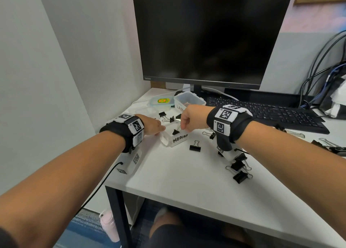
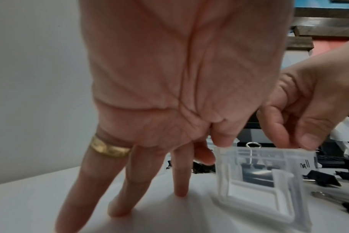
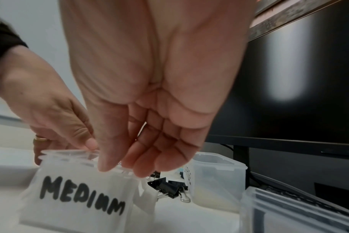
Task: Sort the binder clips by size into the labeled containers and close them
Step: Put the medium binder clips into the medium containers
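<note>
- While the left hand (image 1: 152,125) steadies the clear container marked MEDIUM (image 1: 175,136) on the white desk (image 1: 187,182), thumb and forefinger pinching its near rim, the other fingers stretch straight to the desktop.
- Right hand (image 1: 189,119) hangs over the open container, fingertips together around the wire handle of a black binder clip (image 1: 175,131) that sits inside the container.
- Behind it stands a second open container marked LARGE (image 1: 189,100), with a green-rimmed lid (image 1: 162,101) to its left.
- Loose binder clips lie scattered: one (image 1: 195,146) just right of the MEDIUM container, a cluster (image 1: 239,168) near the right wrist.
- Farther back are a keyboard (image 1: 271,113) and a dark monitor (image 1: 209,40).
</note>
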